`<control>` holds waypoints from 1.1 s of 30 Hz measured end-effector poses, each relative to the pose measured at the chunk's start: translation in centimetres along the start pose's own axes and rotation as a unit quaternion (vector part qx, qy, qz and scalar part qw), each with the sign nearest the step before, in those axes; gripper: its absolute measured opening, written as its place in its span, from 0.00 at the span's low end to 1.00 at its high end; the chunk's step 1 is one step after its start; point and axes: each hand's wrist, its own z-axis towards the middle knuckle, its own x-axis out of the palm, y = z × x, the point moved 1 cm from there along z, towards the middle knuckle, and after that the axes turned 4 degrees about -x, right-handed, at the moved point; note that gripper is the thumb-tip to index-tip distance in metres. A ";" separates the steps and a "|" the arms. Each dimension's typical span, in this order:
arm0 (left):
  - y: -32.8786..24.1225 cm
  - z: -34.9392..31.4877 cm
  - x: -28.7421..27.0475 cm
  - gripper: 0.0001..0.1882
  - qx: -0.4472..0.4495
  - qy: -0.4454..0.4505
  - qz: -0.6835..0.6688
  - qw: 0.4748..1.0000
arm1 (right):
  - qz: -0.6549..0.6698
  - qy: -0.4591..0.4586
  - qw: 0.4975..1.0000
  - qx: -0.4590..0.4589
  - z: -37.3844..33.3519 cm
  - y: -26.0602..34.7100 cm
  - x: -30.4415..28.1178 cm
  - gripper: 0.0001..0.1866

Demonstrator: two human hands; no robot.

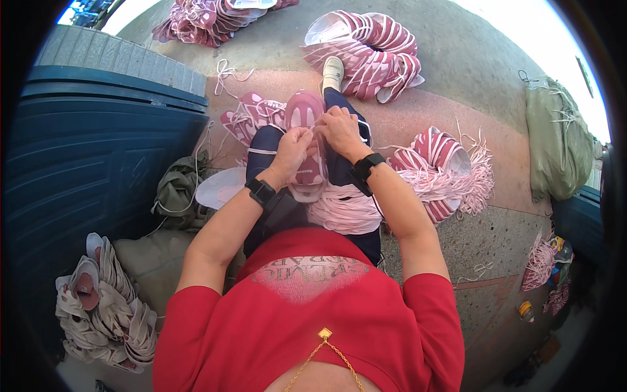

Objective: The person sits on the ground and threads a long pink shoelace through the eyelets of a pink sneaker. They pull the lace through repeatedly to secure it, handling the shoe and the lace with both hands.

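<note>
A pink shoe upper lies between my knees, with its long side running away from me. Over its middle, my left hand is closed in a pinch on what looks like a pale shoelace. Close beside it, my right hand also has its fingers pinched together on the lace, near the upper's right edge. The lace is thin and partly hidden by my fingers. On my lap, just under the upper, rests a thick bundle of pale pink laces. More pink uppers with white laces sit beyond my left knee.
Ahead on the ground are a curved stack of pink uppers and another pile. Striped uppers and loose laces lie to my right. A green sack stands farther right. Left are a blue door and beige uppers.
</note>
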 end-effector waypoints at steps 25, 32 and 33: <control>-1.2 1.2 1.1 0.14 0.157 -0.103 0.622 0.760 | -0.005 0.095 0.990 -0.108 -0.8 -0.7 0.2 0.09; -0.3 1.4 1.0 0.14 0.190 -0.099 0.640 0.738 | -0.004 0.107 0.989 -0.105 -0.7 -0.4 -0.2 0.09; -0.2 1.3 1.1 0.13 0.199 -0.095 0.643 0.733 | 0.002 0.103 0.989 -0.104 -0.7 -0.3 -0.3 0.09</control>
